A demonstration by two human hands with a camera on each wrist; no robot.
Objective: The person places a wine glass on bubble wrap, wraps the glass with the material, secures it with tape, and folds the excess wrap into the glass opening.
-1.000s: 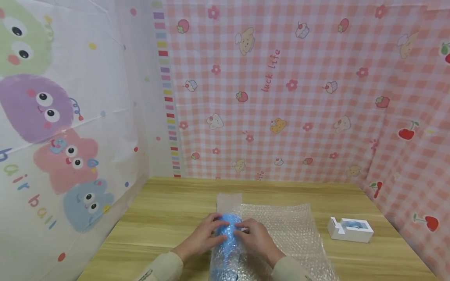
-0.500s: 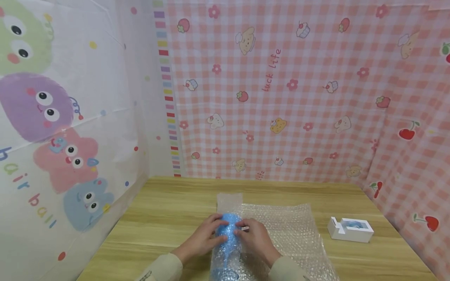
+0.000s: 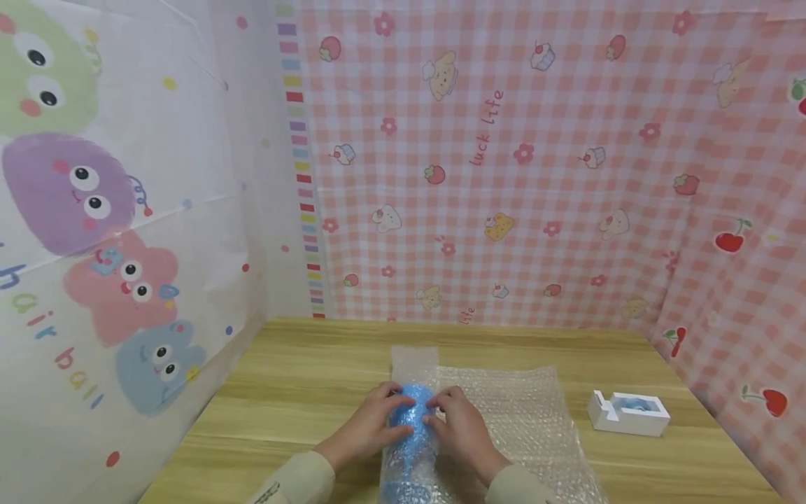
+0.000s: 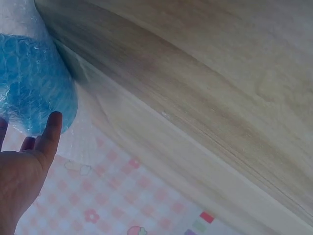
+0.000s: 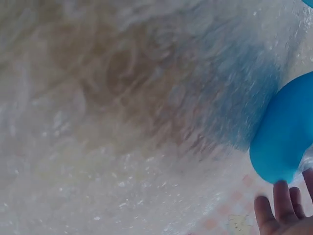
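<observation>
On the table lies a blue object with a rounded end (image 3: 412,416), partly wrapped in bubble wrap (image 3: 522,409). My left hand (image 3: 371,423) lies along its left side, thumb and fingertips touching the wrapped surface. From the right, my right hand (image 3: 462,428) touches the same end with its fingertips. In the left wrist view the fingers (image 4: 51,132) reach out fairly straight beside the wrapped blue end (image 4: 36,88). The right wrist view shows a bare, smooth blue end (image 5: 279,139) with extended fingers (image 5: 282,200) below it.
Bubble wrap spreads flat to the right of the bundle, with a strip (image 3: 414,357) beyond its far end. A white tape dispenser (image 3: 630,413) with blue tape stands at the right of the wooden table (image 3: 302,364). Printed cloth (image 3: 491,196) hangs behind.
My right hand's fingers have spread from a tighter pinch near the blue end. Both hands and the bundle appear shifted very slightly right, while the tape dispenser stays put.
</observation>
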